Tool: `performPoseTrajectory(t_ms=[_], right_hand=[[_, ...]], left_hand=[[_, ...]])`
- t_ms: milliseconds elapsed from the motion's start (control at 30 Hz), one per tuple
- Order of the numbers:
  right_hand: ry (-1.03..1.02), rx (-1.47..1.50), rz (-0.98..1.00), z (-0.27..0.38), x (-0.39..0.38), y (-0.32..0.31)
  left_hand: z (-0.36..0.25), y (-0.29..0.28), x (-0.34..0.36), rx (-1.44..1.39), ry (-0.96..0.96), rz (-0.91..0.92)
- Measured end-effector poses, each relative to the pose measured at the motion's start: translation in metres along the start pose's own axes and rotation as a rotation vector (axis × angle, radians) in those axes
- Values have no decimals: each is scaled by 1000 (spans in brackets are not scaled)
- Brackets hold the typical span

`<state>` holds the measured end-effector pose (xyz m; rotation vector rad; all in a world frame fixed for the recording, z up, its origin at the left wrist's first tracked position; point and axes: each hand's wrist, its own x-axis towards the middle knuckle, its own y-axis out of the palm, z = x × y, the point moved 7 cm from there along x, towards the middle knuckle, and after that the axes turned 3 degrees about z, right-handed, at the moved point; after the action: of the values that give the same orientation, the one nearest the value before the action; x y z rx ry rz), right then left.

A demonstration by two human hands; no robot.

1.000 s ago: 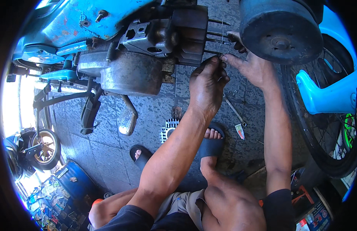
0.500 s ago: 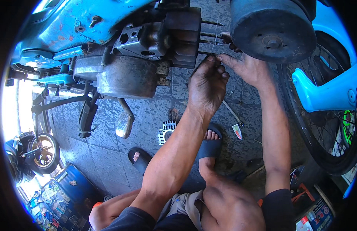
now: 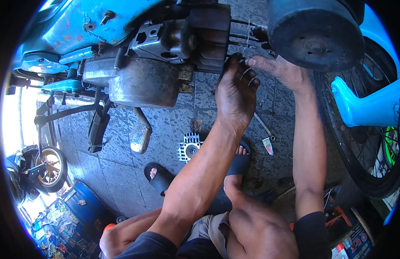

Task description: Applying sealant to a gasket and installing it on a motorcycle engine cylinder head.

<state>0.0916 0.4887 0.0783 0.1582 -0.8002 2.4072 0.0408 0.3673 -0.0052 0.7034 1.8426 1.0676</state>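
My left hand (image 3: 236,93) is raised palm up beside the finned engine cylinder (image 3: 210,36), its fingers loosely bent and apart. Its fingertips reach the lower stud near the cylinder's end. Long metal studs (image 3: 239,43) stick out to the right from that end. Across them stands a thin, pale gasket (image 3: 248,32), seen almost edge-on. My right hand (image 3: 290,73) comes in from the right, its thumb stretched toward the left fingertips. The other right fingers show dark behind the stud ends, at the gasket; their grip is partly hidden.
A dark round drum (image 3: 316,39) hangs close above my right hand, with a spoked wheel (image 3: 368,125) beyond. On the tiled floor lie a finned cylinder head (image 3: 191,149), a wrench (image 3: 264,125) and a small tube (image 3: 267,146). A blue barrel (image 3: 85,203) stands lower left.
My left fingers have loosened from a pinch and spread apart. The view has shifted slightly, so engine and drum sit further right. The gasket stays on the studs.
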Motion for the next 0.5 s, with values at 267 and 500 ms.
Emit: performPoseTrajectory(t_ms=[267, 500], right_hand=[[229, 117, 107, -27, -3, 17], [206, 189, 108, -44, -7, 25]], left_hand=[[5, -1, 15, -49, -33, 132], [3, 2, 20, -9, 18, 236]])
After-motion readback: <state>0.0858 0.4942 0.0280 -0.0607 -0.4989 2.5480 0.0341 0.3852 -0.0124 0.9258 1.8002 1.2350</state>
